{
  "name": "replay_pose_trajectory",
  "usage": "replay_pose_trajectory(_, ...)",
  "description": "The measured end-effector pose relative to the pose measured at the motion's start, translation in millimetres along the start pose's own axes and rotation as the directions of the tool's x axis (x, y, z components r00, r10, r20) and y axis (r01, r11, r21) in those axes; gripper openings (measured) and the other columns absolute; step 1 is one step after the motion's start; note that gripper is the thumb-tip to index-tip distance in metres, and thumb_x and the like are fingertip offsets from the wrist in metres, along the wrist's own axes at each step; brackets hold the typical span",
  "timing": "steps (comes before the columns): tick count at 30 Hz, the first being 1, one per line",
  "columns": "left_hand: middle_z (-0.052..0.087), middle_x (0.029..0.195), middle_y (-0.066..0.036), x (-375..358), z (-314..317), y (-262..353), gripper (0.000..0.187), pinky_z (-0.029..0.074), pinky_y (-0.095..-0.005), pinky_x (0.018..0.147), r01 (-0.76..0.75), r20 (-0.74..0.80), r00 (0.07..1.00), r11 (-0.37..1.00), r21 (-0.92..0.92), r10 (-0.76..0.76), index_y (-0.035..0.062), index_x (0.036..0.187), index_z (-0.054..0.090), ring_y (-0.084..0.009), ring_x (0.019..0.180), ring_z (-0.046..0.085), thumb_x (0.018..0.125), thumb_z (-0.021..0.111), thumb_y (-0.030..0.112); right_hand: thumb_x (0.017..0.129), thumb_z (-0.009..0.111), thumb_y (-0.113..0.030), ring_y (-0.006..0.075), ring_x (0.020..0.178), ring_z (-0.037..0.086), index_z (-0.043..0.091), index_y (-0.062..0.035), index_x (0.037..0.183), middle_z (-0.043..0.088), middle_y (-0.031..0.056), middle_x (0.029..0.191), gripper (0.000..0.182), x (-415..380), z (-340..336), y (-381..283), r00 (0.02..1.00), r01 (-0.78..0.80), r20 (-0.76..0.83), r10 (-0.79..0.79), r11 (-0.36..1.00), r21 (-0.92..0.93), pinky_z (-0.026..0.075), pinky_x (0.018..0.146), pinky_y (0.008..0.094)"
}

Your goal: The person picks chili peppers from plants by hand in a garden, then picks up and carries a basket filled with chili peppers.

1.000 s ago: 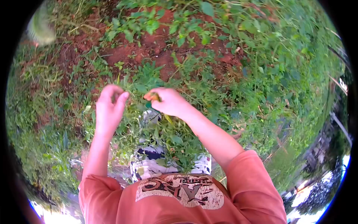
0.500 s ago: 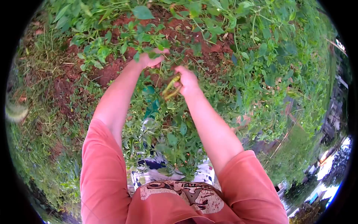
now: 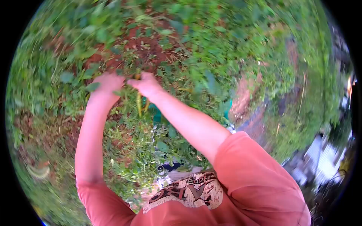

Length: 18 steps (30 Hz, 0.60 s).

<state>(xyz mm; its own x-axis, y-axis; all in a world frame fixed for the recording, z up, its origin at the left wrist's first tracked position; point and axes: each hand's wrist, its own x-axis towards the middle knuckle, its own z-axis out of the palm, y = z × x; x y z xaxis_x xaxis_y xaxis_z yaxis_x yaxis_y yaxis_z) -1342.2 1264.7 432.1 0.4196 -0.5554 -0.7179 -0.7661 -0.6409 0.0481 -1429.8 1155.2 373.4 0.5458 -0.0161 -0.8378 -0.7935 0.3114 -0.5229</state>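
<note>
My right hand (image 3: 148, 87) is closed around a few long yellow-green chili peppers (image 3: 139, 104), whose ends hang below the palm. Its thumb side points left, close to my left hand. Among the leaves, my left hand (image 3: 108, 83) reaches into a low green plant, and a leaf (image 3: 92, 87) overlaps its back. Motion smears the left fingers, so whether they grip anything does not show.
Leafy green plants (image 3: 211, 49) crowd around both hands, with reddish soil (image 3: 145, 47) between them. A bare dirt patch (image 3: 245, 96) lies to the right. Beneath the foliage, parts of teal footwear (image 3: 157, 117) and patterned trousers show.
Both hands have moved left and a little lower in view, and closer together. The peppers moved along in my right hand. The view has shifted and blurred.
</note>
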Motion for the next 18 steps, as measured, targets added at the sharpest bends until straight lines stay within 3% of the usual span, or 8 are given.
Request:
replay_pose_trajectory(6,0.062,0.069,-0.008,-53,-55,14,0.009,0.049,-0.0337,0.056,0.014,-0.036,0.999,0.986,0.168,-0.008,0.0063,0.085,0.060,-0.0196,0.065,0.063,0.080,0.056,0.013,0.074,0.069,-0.021,0.0227,0.078,0.060,0.060,-0.0022,0.095,0.063,0.0129,0.087,0.029,6,0,10,0.996,-0.076,-0.036,0.084,0.980,0.182,0.047,0.071,0.0333)
replay_pose_trajectory(7,0.062,0.069,-0.008,-64,-68,16,0.009,0.049,-0.0337,0.056,0.009,-0.038,0.999,0.982,0.190,-0.002,0.0063,0.085,0.060,-0.0196,0.065,0.063,0.080,0.056,0.013,0.075,0.066,-0.019,0.0267,0.080,0.061,0.060,0.0009,0.094,0.063,0.0168,0.089,0.028,6,-3,10,0.995,-0.028,-0.097,0.022,0.998,-0.055,0.048,0.069,0.0346)
replay_pose_trajectory(8,0.062,0.069,-0.007,-75,-87,21,0.010,0.047,-0.0329,0.054,0.051,-0.029,0.997,0.929,-0.367,-0.066,0.0053,0.083,0.059,-0.0186,0.064,0.062,0.083,0.053,0.014,0.077,0.064,-0.018,0.0307,0.081,0.062,0.061,0.0041,0.093,0.063,0.0207,0.091,0.028,5,-6,9,0.989,0.004,-0.141,-0.047,0.957,-0.290,0.049,0.067,0.0360)
replay_pose_trajectory(9,0.061,0.069,-0.006,-86,-97,26,0.013,0.046,-0.0322,0.052,0.080,0.014,0.993,0.584,-0.808,-0.117,0.0042,0.080,0.057,-0.0176,0.063,0.062,0.086,0.051,0.014,0.077,0.064,-0.018,0.0307,0.081,0.062,0.061,0.0041,0.093,0.063,0.0207,0.091,0.028,5,-6,7,0.989,0.012,-0.140,-0.051,0.962,-0.272,0.049,0.067,0.0360)
replay_pose_trajectory(11,0.059,0.067,-0.006,-110,-105,33,0.016,0.046,-0.0297,0.051,-0.066,-0.107,0.986,0.292,-0.954,-0.125,0.0033,0.081,0.055,-0.0177,0.063,0.060,0.088,0.048,0.016,0.077,0.061,-0.021,0.0321,0.076,0.063,0.060,0.0065,0.090,0.062,0.0224,0.085,0.031,5,-8,-2,0.992,-0.038,-0.123,-0.039,0.824,-0.566,0.050,0.063,0.0374)
replay_pose_trajectory(12,0.056,0.066,-0.006,-120,-109,38,0.020,0.046,-0.0273,0.051,-0.226,-0.215,0.962,-0.054,-0.973,-0.167,0.0024,0.082,0.052,-0.0179,0.062,0.058,0.091,0.045,0.018,0.078,0.059,-0.019,0.0280,0.070,0.063,0.060,0.0048,0.089,0.063,0.0197,0.082,0.027,-8,-11,-9,0.993,0.043,-0.066,-0.099,0.818,-0.574,0.050,0.060,0.0366)
replay_pose_trajectory(15,0.053,0.065,-0.008,-128,-104,72,0.018,0.049,-0.0277,0.052,-0.562,-0.503,0.827,-0.424,-0.710,-0.252,0.0028,0.088,0.048,-0.0196,0.063,0.055,0.093,0.041,0.019,0.081,0.051,-0.022,0.0218,0.076,0.062,0.061,-0.0034,0.090,0.064,0.0112,0.079,0.022,-78,-36,-55,0.996,0.080,0.058,-0.066,0.952,-0.295,0.049,0.073,0.0338)
replay_pose_trajectory(18,0.052,0.073,-0.011,-139,-126,133,0.016,0.054,-0.0355,0.050,-0.491,-0.430,0.864,-0.622,-0.610,-0.260,0.0048,0.096,0.042,-0.0178,0.060,0.054,0.095,0.035,0.019,0.080,0.051,-0.015,0.0167,0.073,0.061,0.061,-0.0022,0.092,0.064,0.0085,0.074,0.020,-127,-55,-55,0.890,0.313,0.294,-0.348,0.936,0.159,0.048,0.073,0.0306)
